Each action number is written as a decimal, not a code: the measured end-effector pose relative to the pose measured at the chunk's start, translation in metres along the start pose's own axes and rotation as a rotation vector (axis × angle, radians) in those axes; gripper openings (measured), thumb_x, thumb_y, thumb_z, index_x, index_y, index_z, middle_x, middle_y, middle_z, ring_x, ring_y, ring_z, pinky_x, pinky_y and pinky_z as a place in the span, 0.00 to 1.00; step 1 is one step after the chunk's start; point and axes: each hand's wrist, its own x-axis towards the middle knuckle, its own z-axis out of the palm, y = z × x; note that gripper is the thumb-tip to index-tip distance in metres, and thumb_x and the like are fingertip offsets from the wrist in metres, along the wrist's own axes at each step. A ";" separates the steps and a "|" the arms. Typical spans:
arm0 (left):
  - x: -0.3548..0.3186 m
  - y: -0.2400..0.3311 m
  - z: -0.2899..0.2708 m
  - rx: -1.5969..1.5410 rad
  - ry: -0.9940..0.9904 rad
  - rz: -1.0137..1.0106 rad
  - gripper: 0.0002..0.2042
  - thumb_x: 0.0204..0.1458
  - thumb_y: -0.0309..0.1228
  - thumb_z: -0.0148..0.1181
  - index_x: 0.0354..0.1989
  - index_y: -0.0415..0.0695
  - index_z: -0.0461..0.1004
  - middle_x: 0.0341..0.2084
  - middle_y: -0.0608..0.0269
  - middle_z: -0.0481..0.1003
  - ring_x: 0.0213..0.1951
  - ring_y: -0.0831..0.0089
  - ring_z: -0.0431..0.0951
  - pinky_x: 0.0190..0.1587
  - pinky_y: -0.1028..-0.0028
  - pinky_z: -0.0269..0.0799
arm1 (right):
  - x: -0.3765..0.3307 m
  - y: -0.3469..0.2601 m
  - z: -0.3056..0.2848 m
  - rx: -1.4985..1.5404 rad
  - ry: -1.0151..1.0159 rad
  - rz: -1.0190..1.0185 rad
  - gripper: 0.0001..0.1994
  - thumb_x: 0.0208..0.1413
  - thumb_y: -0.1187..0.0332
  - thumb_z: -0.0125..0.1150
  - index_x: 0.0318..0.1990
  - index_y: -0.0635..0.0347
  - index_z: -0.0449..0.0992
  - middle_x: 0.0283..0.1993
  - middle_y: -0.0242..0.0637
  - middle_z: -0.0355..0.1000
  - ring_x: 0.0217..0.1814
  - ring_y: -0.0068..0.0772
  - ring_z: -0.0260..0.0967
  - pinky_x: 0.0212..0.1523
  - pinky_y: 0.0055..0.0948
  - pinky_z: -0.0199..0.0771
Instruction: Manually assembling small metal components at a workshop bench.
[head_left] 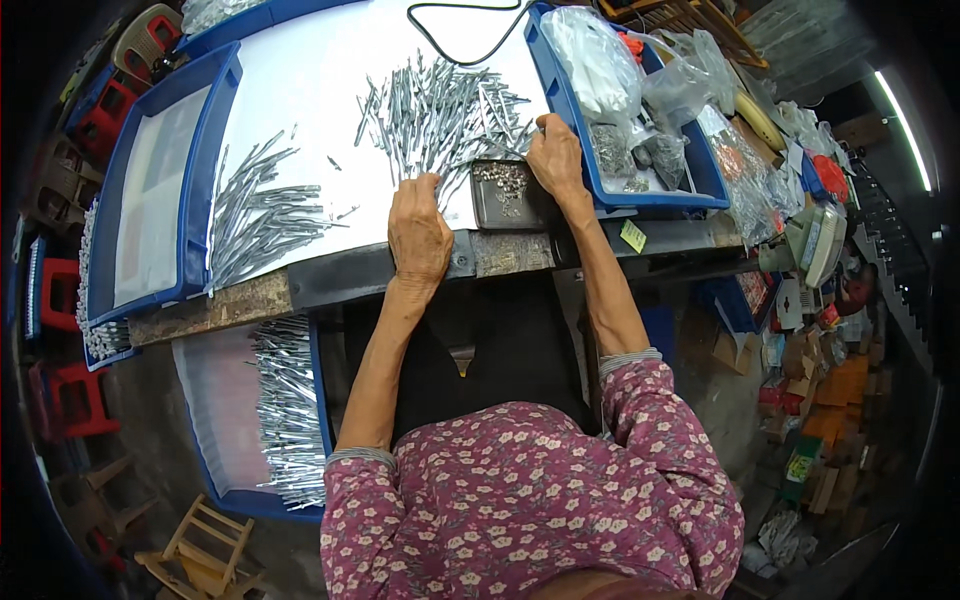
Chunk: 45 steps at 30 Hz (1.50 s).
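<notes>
A large heap of slim silvery metal strips (435, 110) lies on the white-covered table. At its near edge my left hand (420, 232) rests with fingers curled together; what they pinch, if anything, is hidden. My right hand (556, 158) is closed at the heap's right side, beside the blue tray, and its fingertips hide whatever is in them. Between my hands, by the table edge, sits a small dark square dish (490, 205) holding many tiny metal parts (510, 185). Further left lies a second group of metal strips (265, 220), roughly lined up.
A blue tray (705, 185) with plastic bags and small parts stands at the right. Another blue tray (190, 235) is at the left. Below the table, a blue bin (240, 497) holds more metal strips (290, 410). A black cable (425, 35) curves across the back.
</notes>
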 end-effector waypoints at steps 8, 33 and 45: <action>-0.002 -0.003 0.002 0.002 -0.029 0.041 0.14 0.37 0.14 0.48 0.35 0.36 0.66 0.30 0.50 0.65 0.35 0.56 0.67 0.38 0.65 0.64 | -0.002 -0.008 0.004 -0.226 -0.064 -0.013 0.11 0.47 0.71 0.47 0.33 0.71 0.61 0.29 0.62 0.66 0.31 0.62 0.66 0.33 0.51 0.68; -0.003 -0.002 -0.006 -0.121 -0.022 -0.002 0.11 0.37 0.15 0.48 0.32 0.34 0.66 0.28 0.49 0.67 0.34 0.54 0.68 0.38 0.64 0.64 | -0.007 -0.019 0.010 -0.113 0.190 0.033 0.21 0.39 0.74 0.48 0.45 0.70 0.59 0.35 0.60 0.67 0.36 0.59 0.66 0.37 0.46 0.64; -0.001 0.009 -0.019 -1.415 -0.016 -0.577 0.15 0.51 0.28 0.53 0.45 0.32 0.65 0.34 0.61 0.71 0.36 0.79 0.70 0.41 0.81 0.66 | -0.076 -0.115 -0.001 0.557 -0.114 -0.101 0.17 0.46 0.81 0.52 0.46 0.70 0.59 0.24 0.28 0.59 0.21 0.13 0.53 0.20 0.13 0.54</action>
